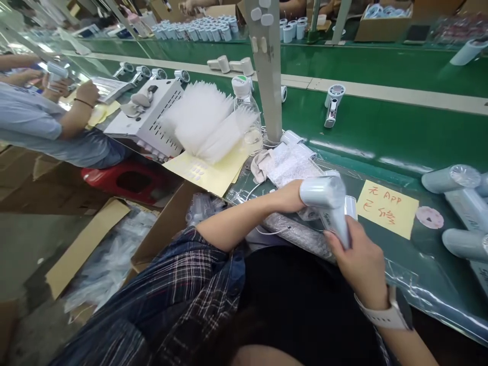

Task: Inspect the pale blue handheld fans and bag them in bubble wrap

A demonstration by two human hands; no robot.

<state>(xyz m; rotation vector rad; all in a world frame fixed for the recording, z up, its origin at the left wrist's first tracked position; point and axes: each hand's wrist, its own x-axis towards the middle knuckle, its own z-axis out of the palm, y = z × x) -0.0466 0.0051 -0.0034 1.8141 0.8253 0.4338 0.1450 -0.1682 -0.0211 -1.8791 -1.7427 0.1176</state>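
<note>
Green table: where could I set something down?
Bare: the green table right of the lone device, between the beige strip and the right-hand devices. Crowded: around the held device, with bubble wrap and the yellow note; also leftward, by the bottle, foam and white box.

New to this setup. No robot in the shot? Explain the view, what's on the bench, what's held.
Right, no robot: these are a person's bare hands, seen by a camera worn on that person's head, looking forward and down. There's just this one view.

The right hand grips the handle of a pale, hair-dryer-shaped device. The left hand is at the device's round head; its fingers are mostly hidden.

On the green bench is a yellow note with red handwriting. Farther left are a stack of white foamy sheets, a clear bottle and a white slotted box. Another person works at far left.
</note>
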